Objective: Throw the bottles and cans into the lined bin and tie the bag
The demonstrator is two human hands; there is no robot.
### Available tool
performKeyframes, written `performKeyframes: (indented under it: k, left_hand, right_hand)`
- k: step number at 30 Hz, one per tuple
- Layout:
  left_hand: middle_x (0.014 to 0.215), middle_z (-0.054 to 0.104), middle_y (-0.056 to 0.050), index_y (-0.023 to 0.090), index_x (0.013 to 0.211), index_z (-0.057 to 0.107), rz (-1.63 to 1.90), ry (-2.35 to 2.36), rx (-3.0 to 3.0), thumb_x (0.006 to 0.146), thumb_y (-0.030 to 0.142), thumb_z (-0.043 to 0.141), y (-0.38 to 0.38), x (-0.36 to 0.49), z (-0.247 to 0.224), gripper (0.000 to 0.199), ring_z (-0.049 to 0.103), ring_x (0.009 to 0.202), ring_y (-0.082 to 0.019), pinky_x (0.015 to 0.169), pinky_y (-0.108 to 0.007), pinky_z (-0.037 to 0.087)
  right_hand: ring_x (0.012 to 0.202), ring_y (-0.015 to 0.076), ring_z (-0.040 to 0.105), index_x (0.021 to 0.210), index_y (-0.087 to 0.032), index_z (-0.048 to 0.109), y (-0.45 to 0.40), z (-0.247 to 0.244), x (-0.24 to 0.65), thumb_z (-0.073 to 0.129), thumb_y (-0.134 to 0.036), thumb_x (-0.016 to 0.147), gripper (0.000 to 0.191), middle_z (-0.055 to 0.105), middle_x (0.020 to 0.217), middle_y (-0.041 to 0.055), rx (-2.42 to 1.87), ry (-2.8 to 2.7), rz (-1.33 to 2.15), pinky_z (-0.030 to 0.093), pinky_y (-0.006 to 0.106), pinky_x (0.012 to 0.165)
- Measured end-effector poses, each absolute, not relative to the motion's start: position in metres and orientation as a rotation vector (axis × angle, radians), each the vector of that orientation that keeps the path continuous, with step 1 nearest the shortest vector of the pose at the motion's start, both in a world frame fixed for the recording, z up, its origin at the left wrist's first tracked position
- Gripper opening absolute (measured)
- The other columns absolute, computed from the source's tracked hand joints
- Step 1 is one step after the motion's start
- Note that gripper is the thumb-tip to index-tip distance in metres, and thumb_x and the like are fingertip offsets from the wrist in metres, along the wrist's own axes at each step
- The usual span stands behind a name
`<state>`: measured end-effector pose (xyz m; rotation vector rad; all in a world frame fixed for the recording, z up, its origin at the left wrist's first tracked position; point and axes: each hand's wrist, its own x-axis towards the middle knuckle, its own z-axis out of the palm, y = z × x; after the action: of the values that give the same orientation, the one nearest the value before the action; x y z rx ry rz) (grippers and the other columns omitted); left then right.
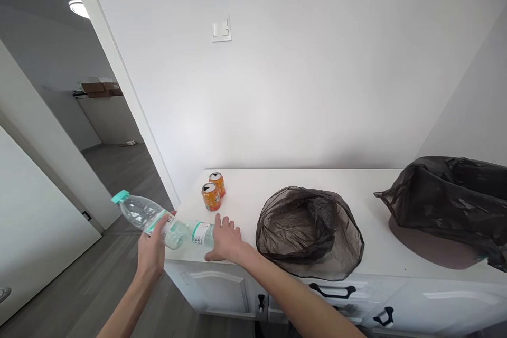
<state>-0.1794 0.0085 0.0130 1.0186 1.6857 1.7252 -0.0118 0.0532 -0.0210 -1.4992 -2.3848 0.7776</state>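
My left hand (152, 247) is wrapped around a clear plastic bottle (138, 211) with a teal cap, tilted past the left end of the white cabinet top (245, 211). The cap points up and to the left. Behind its lower end is a second clear plastic bottle (202, 233) with a white and teal label, low over the cabinet top. Over that bottle's right end lies my right hand (225, 238), thumb on the near side and fingers on the far side; the palm hides this end. Two orange drink cans (211, 198) (217, 184) stand just beyond.
A thin black plastic bag (309, 232) sits with its mouth spread wide right of my right hand. Farther right, another black bag (451, 206) lines a brownish bin (431, 245). A wall with a light switch (222, 29) rises behind; a doorway (114, 153) opens at left.
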Motion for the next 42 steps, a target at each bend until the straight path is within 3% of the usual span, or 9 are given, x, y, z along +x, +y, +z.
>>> performKeyframes:
  k: [6, 13, 18, 22, 29, 33, 37, 40, 42]
  left_hand:
    - [0.116, 0.076, -0.009, 0.017, 0.107, 0.071, 1.853, 1.555, 0.761, 0.074, 0.048, 0.081, 0.028, -0.209, 0.017, 0.046, 0.072, 0.107, -0.031, 0.080, -0.037, 0.064]
    - [0.122, 0.074, -0.010, 0.019, 0.118, 0.070, 1.744, 1.585, 0.980, 0.070, 0.050, 0.087, 0.049, -0.213, 0.021, 0.059, 0.067, 0.120, -0.031, 0.102, -0.041, 0.055]
    - [0.131, 0.071, -0.014, 0.021, 0.129, 0.063, 1.350, 1.816, 1.157, 0.066, 0.060, 0.087, 0.068, -0.214, 0.005, 0.078, 0.066, 0.122, -0.036, 0.103, -0.049, 0.051]
    - [0.132, 0.070, -0.015, 0.021, 0.132, 0.057, 1.242, 1.815, 1.323, 0.066, 0.063, 0.085, 0.089, -0.218, -0.017, 0.083, 0.065, 0.123, -0.034, 0.102, -0.046, 0.051]
    - [0.134, 0.066, -0.015, 0.020, 0.138, 0.045, 1.313, 1.704, 1.440, 0.073, 0.059, 0.081, 0.123, -0.215, -0.044, 0.084, 0.063, 0.126, -0.031, 0.107, -0.047, 0.048]
    - [0.142, 0.061, -0.016, 0.021, 0.141, 0.042, 1.287, 1.665, 1.477, 0.077, 0.060, 0.078, 0.123, -0.211, -0.049, 0.084, 0.058, 0.134, -0.033, 0.112, -0.048, 0.045]
    - [0.151, 0.052, -0.022, 0.019, 0.139, 0.040, 1.286, 1.766, 1.428, 0.069, 0.060, 0.083, 0.101, -0.215, -0.053, 0.092, 0.050, 0.142, -0.036, 0.117, -0.050, 0.041]
    - [0.158, 0.041, -0.022, 0.020, 0.144, 0.035, 1.401, 1.880, 1.436, 0.068, 0.060, 0.082, 0.067, -0.219, -0.054, 0.098, 0.043, 0.147, -0.035, 0.119, -0.052, 0.039]
    - [0.152, 0.045, -0.020, 0.019, 0.139, 0.041, 1.490, 2.033, 1.412, 0.071, 0.063, 0.078, 0.040, -0.215, -0.054, 0.089, 0.048, 0.141, -0.038, 0.114, -0.055, 0.044]
  right_hand:
    - [0.123, 0.0379, 0.059, 0.129, -0.009, 0.059, 0.057, -0.029, -0.013, 0.077, -0.037, 0.079, 0.059, 0.064, 0.130, 0.0245, -1.287, -2.461, 0.625, 0.044, 0.052, 0.103]
    - [0.114, 0.0270, 0.068, 0.131, -0.019, 0.058, 0.056, -0.052, 0.073, 0.079, -0.050, 0.078, 0.065, 0.070, 0.129, 0.0115, -1.025, -1.674, 1.435, 0.052, 0.040, 0.097]
    - [0.126, 0.0257, 0.063, 0.129, -0.021, 0.057, 0.077, -0.047, 0.088, 0.082, -0.047, 0.077, 0.064, 0.068, 0.135, 0.0105, -0.680, -1.288, 1.540, 0.048, 0.041, 0.108]
    - [0.118, 0.0263, 0.066, 0.127, -0.021, 0.055, 0.121, -0.046, 0.072, 0.086, -0.038, 0.066, 0.070, 0.069, 0.129, 0.0088, -0.880, -1.398, 1.389, 0.049, 0.043, 0.105]
    - [0.112, 0.0281, 0.064, 0.121, -0.017, 0.056, 0.177, -0.052, 0.027, 0.074, -0.030, 0.071, 0.055, 0.068, 0.122, 0.0087, -1.188, -1.685, 1.018, 0.052, 0.039, 0.094]
    - [0.123, 0.0300, 0.060, 0.127, -0.016, 0.054, 0.178, -0.049, 0.017, 0.075, -0.027, 0.073, 0.059, 0.065, 0.129, 0.0119, -1.188, -1.725, 1.023, 0.048, 0.040, 0.103]
    - [0.143, 0.0301, 0.045, 0.147, -0.015, 0.040, 0.144, -0.037, 0.045, 0.070, -0.024, 0.078, 0.076, 0.048, 0.151, 0.0173, -1.201, -1.750, 0.862, 0.040, 0.045, 0.116]
    - [0.141, 0.0253, 0.047, 0.149, -0.023, 0.041, 0.101, -0.022, 0.105, 0.059, -0.024, 0.088, 0.063, 0.051, 0.150, 0.0114, -1.065, -1.842, 0.603, 0.037, 0.045, 0.121]
    - [0.141, 0.0264, 0.045, 0.146, -0.028, 0.046, 0.076, -0.016, 0.157, 0.052, -0.024, 0.094, 0.052, 0.052, 0.148, 0.0095, -1.105, -1.837, 0.356, 0.034, 0.048, 0.123]
